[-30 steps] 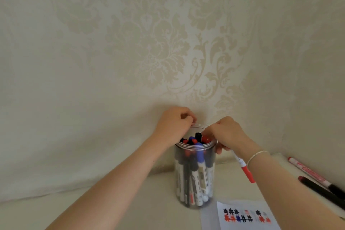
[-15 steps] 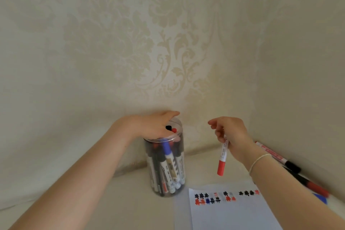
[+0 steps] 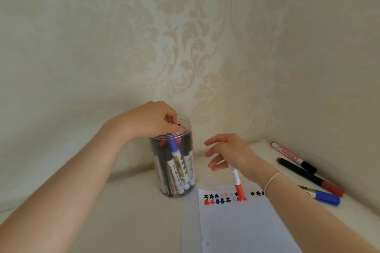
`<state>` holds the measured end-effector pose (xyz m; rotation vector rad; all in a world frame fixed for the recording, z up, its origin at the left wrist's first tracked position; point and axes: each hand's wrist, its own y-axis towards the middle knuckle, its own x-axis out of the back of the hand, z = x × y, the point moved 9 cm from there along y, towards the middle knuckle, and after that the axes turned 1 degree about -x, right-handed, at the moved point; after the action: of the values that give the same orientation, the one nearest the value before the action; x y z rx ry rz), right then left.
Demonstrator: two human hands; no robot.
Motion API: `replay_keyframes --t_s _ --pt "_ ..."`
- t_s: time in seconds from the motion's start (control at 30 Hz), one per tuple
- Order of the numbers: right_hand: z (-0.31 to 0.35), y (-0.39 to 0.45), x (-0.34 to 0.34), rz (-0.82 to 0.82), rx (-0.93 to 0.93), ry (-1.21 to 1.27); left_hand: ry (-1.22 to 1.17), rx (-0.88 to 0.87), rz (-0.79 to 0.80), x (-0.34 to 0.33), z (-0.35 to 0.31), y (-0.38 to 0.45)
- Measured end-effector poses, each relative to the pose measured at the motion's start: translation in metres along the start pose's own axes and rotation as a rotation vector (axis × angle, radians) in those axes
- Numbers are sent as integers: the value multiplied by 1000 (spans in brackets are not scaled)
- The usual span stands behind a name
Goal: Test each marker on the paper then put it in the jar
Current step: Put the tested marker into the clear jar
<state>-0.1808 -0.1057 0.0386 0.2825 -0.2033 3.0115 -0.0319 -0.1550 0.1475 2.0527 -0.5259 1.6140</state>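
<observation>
A clear plastic jar [image 3: 174, 170] packed with several capped markers stands on the cream table by the wall. My left hand [image 3: 152, 121] sits on top of it with curled fingers hooked over the rim. To its right, my right hand [image 3: 230, 152] pinches the upper end of a white marker with a red cap [image 3: 236, 178]. The marker hangs cap-down, its cap just over the top of a white paper [image 3: 236, 226]. A row of small black, red and blue test marks runs along the paper's top edge.
Three more markers lie at the right, near the corner wall: a white one with a black cap [image 3: 287, 154], a black one with a red end [image 3: 308, 176] and a blue-capped one [image 3: 324, 197]. Patterned walls close in behind and to the right.
My right hand came away from the jar's mouth with the red-capped marker and lowered it over the paper. My left hand stayed on the jar top and its fingers curled over the rim.
</observation>
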Motion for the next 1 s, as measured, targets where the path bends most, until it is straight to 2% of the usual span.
replay_keyframes --t_s 0.1,0.27,0.4,0.6,0.83,1.0 --pt "-6 2 -40 194 -10 -135 -67 -15 244 -8 -1 -2" --pt "-11 11 -59 237 21 -163 -371 25 311 -3 5 0" --pt "-17 15 -62 282 -21 -86 -375 60 393 -10 9 5" --pt "-19 16 -71 372 -37 -96 -318 105 542 -21 4 7" --pt "-21 20 -81 389 -53 -100 -292 60 433 -29 5 7" --pt "-21 21 -84 384 -58 -163 -89 4 297 -27 1 19"
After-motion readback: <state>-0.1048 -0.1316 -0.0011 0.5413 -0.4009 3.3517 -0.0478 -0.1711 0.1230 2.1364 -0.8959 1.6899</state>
